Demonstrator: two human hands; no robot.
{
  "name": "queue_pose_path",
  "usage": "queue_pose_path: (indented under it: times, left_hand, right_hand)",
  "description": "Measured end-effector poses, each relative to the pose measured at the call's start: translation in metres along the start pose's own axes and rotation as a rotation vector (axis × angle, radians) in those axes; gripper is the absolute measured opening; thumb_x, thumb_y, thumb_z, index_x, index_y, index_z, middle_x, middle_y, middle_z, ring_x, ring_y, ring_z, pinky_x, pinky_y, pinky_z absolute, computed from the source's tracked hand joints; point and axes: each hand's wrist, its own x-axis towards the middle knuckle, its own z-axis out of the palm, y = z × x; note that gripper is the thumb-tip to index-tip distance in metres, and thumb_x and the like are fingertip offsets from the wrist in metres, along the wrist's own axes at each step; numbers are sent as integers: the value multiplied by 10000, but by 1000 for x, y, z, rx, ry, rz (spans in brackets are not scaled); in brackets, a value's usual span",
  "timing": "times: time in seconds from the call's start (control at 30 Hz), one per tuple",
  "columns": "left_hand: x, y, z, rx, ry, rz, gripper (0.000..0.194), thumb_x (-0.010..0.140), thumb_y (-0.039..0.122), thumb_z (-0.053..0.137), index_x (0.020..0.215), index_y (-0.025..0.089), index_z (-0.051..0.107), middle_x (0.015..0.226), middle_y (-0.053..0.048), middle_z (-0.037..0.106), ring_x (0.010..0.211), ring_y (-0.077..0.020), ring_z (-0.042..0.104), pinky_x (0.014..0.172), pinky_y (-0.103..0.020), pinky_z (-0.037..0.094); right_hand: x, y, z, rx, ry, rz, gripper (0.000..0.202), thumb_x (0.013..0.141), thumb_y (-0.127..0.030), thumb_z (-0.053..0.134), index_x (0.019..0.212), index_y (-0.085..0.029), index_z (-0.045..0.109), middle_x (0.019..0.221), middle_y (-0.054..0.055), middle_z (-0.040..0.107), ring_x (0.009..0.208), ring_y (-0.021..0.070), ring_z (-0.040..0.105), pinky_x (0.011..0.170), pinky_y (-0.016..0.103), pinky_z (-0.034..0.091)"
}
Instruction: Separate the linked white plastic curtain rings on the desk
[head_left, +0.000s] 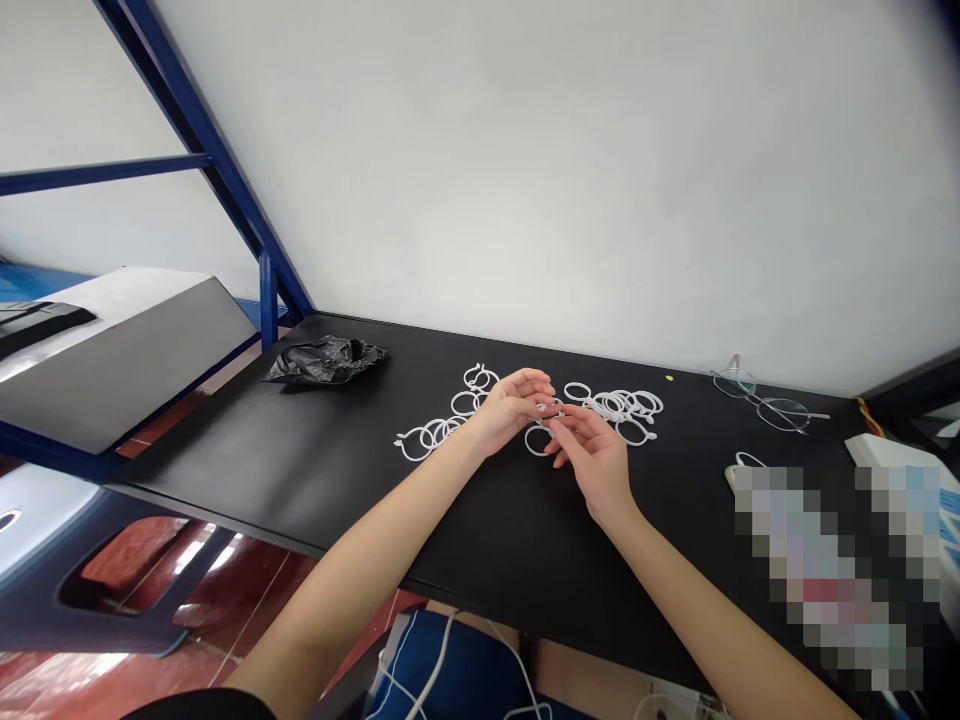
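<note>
Near the middle of the black table, my left hand point(513, 412) and my right hand point(596, 455) meet with fingertips pinched close together. Between them is a thin white plastic ring point(528, 446), partly hidden behind my fingers; its small end piece shows at the fingertips. Left of my hands lies a loose group of similar white rings point(429, 436), some overlapping and some with small clasp ends. Another cluster of white rings point(616, 403) lies just beyond my right hand, several of them stacked over one another.
A crumpled black plastic bag point(326, 362) lies at the table's point(300, 460) left. Eyeglasses point(781, 414) rest at the back right, near a pixelated area. A white wall point(525, 200) rises behind, with a blue metal frame point(225, 180) at the left. White cables point(435, 670) hang below the front edge.
</note>
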Motion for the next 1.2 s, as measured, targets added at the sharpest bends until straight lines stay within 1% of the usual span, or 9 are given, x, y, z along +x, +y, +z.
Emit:
queue_pose_path:
  times: [0.1, 0.27, 0.37, 0.47, 0.53, 0.7, 0.83, 1.03, 1.2]
  left_hand:
    - [0, 2, 0, -1, -26, -44, 395, 585, -40, 668, 917, 169, 619, 866, 0, 621, 774, -113, 623, 765, -283, 482]
    - [-1, 3, 0, -10, -53, -58, 420, 602, -37, 691, 955, 177, 619, 902, -13, 637, 824, -128, 639, 738, -261, 458]
    - [-3, 4, 1, 13, -150, -98, 416, 625, -16, 709, 981, 179, 622, 875, -13, 638, 818, -133, 643, 723, -261, 454]
    - [-5, 6, 3, 30, -232, -153, 405, 641, 2, 730, 995, 171, 625, 856, -19, 635, 836, -145, 653, 735, -267, 461]
    - [-6, 7, 3, 23, -238, -170, 412, 645, 0, 732, 1005, 170, 628, 871, -29, 639, 862, -154, 658, 746, -264, 467]
    - [-6, 8, 4, 0, -254, -176, 410, 675, 30, 722, 1045, 181, 635, 923, -44, 655, 877, -168, 665, 767, -286, 482]
    - [-6, 9, 5, 5, -265, -169, 395, 688, 60, 712, 1051, 197, 638, 940, -51, 657, 929, -186, 655, 746, -284, 472]
    - [-8, 13, 8, 26, -214, -179, 357, 693, 143, 686, 1042, 205, 647, 996, -81, 663, 996, -236, 639, 759, -307, 480]
    - [-9, 13, 9, 39, -215, -195, 347, 699, 148, 669, 1040, 204, 646, 1008, -80, 660, 993, -238, 638, 750, -308, 488]
  right_hand:
    - [0, 2, 0, -15, -6, -3, 384, 711, -413, 768, 1003, -196, 643, 858, 33, 684, 570, 135, 619, 445, 248, 473]
    - [-1, 1, 1, -50, -12, -39, 449, 697, -387, 780, 1071, -215, 601, 868, 23, 665, 578, 139, 615, 459, 259, 489]
    - [-3, 0, 1, -89, -14, -49, 429, 702, -374, 774, 1065, -227, 598, 829, 6, 652, 571, 139, 612, 466, 261, 495]
    - [-4, 1, 2, -123, -43, -37, 380, 700, -375, 771, 1007, -219, 609, 794, 4, 656, 572, 147, 617, 480, 268, 502]
    - [-4, 1, 1, -139, -53, -34, 354, 702, -383, 768, 970, -211, 614, 783, 9, 665, 574, 152, 621, 489, 273, 503]
    - [-3, 3, 0, -159, -28, -21, 322, 730, -426, 746, 928, -207, 620, 705, 2, 650, 550, 159, 617, 483, 277, 502]
    - [-3, 5, -1, -163, -12, -42, 296, 753, -445, 728, 885, -205, 618, 678, -3, 631, 545, 154, 609, 465, 265, 496]
    - [-5, 4, -1, -175, 39, -76, 307, 783, -486, 694, 847, -192, 638, 671, 6, 620, 542, 141, 592, 473, 262, 505]
    - [-7, 3, -1, -172, 42, -89, 299, 792, -472, 692, 873, -187, 656, 683, 11, 632, 535, 138, 586, 494, 273, 512]
